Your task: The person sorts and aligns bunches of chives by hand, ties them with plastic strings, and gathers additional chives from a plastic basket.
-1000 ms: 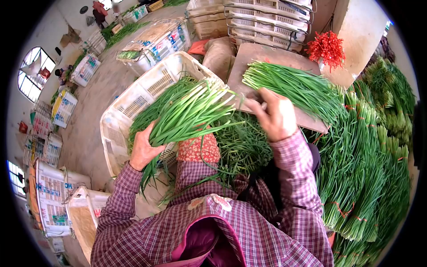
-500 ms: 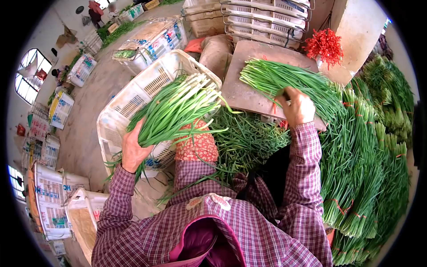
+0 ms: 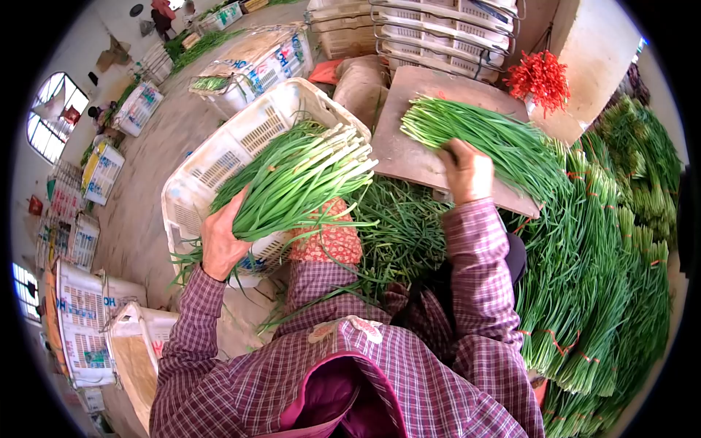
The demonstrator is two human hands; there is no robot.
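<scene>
My left hand (image 3: 223, 241) is closed around the leafy part of a loose bunch of chives (image 3: 299, 186), whose pale stem ends point to the upper right. The bunch lies over a white plastic crate (image 3: 212, 164) and my knee in patterned cloth (image 3: 328, 244). My right hand (image 3: 467, 171) hovers over the front part of a brown board (image 3: 409, 157), thumb and fingers pinched together; what they may hold is hidden. Just beyond it, another bunch of chives (image 3: 482, 135) rests on the board with its leaves hanging past the right edge.
Banded chive bundles (image 3: 584, 277) are heaped at my right. Loose leaves (image 3: 405, 226) cover the area below the board. Red ties (image 3: 539, 80) hang by a pillar (image 3: 584, 73). Stacked crates (image 3: 438, 44) stand behind the board, and more crates (image 3: 84, 325) are at left.
My right hand has moved left and slightly down, away from the chives on the board. The bunch in my left hand has shifted slightly to the right.
</scene>
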